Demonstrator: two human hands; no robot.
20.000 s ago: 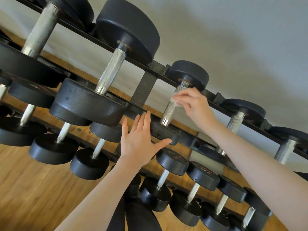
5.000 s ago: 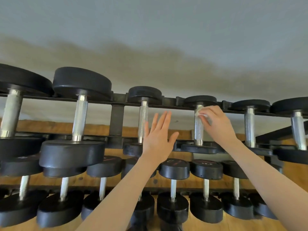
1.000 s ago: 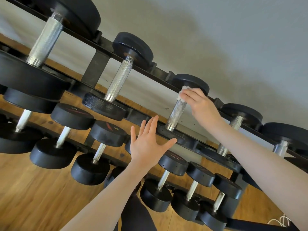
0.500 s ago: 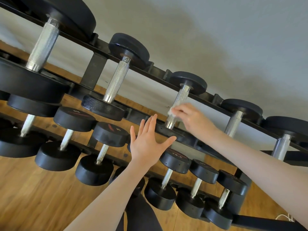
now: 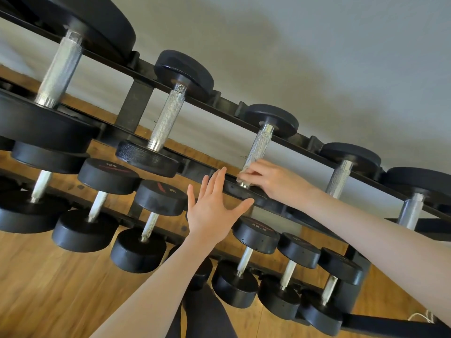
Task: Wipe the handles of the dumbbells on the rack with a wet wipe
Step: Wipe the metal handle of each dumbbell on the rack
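Dumbbell handle [image 5: 256,149], R grip [image 5: 273,181] pinching wet wipe [image 5: 244,172] low, L grip [image 5: 214,208] spread flat before rack [image 5: 280,203]

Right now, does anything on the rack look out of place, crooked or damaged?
Nothing stands out. The dumbbells sit in even rows on the rack. The right hand pinches the wet wipe round the low end of one handle; the left hand is open, fingers straight.

1. Black metal rack [image 5: 136,106], two tiers, running down toward the right.
2. Upper tier: dumbbells [image 5: 166,123] with knurled steel handles, heads resting on the rails.
3. Lower tier: smaller dumbbells [image 5: 246,259], same arrangement.
4. Rack stands on wood floor [image 5: 48,289].
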